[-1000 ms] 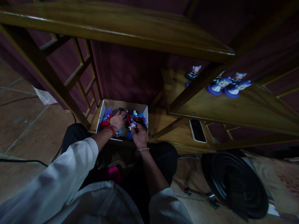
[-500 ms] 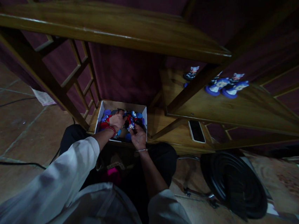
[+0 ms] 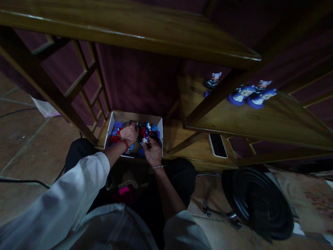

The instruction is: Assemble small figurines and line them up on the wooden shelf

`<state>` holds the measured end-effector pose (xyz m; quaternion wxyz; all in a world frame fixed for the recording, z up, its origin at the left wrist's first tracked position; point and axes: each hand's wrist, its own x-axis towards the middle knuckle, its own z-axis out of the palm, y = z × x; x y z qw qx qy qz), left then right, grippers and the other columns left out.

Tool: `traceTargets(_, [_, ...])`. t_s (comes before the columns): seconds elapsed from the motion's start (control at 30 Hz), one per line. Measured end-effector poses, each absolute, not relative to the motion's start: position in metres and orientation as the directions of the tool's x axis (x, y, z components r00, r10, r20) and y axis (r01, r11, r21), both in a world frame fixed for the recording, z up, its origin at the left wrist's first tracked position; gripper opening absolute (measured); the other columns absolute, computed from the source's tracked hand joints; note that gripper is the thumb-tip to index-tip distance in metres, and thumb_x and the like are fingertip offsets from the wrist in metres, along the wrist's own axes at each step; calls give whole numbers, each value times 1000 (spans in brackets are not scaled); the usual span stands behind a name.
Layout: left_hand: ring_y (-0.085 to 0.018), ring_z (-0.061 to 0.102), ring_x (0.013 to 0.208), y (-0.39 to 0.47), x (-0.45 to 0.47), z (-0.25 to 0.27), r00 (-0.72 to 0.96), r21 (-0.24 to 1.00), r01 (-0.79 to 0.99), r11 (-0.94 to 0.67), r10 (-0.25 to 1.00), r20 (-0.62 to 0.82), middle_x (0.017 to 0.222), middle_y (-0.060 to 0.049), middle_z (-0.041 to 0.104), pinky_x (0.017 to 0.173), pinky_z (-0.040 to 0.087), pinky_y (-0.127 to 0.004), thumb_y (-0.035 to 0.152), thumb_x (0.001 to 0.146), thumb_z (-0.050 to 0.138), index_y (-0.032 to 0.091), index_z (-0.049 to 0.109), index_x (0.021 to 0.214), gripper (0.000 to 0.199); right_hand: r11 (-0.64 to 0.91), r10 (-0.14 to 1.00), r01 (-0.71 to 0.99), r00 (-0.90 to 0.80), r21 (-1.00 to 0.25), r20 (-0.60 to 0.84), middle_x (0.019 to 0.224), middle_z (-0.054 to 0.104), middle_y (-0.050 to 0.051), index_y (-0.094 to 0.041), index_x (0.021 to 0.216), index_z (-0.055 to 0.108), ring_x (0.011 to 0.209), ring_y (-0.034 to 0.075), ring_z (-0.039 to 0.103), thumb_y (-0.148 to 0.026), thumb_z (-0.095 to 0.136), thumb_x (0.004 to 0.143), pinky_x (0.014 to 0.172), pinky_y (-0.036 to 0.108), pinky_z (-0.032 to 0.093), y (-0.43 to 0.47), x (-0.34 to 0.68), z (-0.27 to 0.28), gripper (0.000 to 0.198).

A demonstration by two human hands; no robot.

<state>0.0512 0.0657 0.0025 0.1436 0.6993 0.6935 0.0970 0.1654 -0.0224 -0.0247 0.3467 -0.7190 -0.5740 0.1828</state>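
The low wooden shelf [image 3: 173, 131] bears an open white box [image 3: 134, 117] and a phone [image 3: 218, 145], while figurines [image 3: 242, 95] stand on a higher shelf [image 3: 243, 120].

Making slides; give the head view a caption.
Left hand and right hand among toy figures in a box on a shelf.
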Motion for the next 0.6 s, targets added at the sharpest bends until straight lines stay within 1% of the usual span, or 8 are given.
traceTargets(0.1, [-23, 57, 99, 66, 49, 1, 13, 360, 933, -10, 1000, -7, 106, -9, 61, 75, 44, -31, 36, 87, 38, 23, 55, 101, 26, -113, 960, 726, 256, -678, 115, 103, 66, 8, -17, 112, 59, 87, 17, 62, -27, 54, 80, 82, 28, 48, -23, 164, -21, 34])
traceTargets(0.23, [-21, 54, 104, 66, 46, 1, 13, 410, 911, -30, 999, 44, 105, -8, 62, 79, 43, -30, 33, 86, 40, 23, 58, 97, 23, -127, 973, 781, 218, -611, 76, 108, 64, 7, -22, 115, 58, 88, 18, 62, -28, 53, 81, 80, 28, 48, -25, 161, -16, 35])
traceTargets(0.37, [-20, 56, 99, 65, 43, 2, 34, 477, 876, -63, 997, 70, 100, -8, 64, 80, 43, -29, 34, 86, 42, 21, 59, 94, 23, -93, 989, 826, 143, -557, 47, 109, 64, 5, -28, 118, 56, 85, 17, 62, -29, 52, 83, 78, 27, 48, -28, 159, -12, 36])
traceTargets(0.6, [-16, 61, 86, 65, 39, 1, 27, 582, 810, -77, 995, 94, 93, -7, 66, 77, 44, -26, 31, 86, 44, 19, 59, 94, 21, -63, 993, 846, 106, -530, 51, 112, 64, 4, -29, 120, 56, 89, 18, 62, -27, 53, 82, 79, 28, 48, -29, 158, -10, 38])
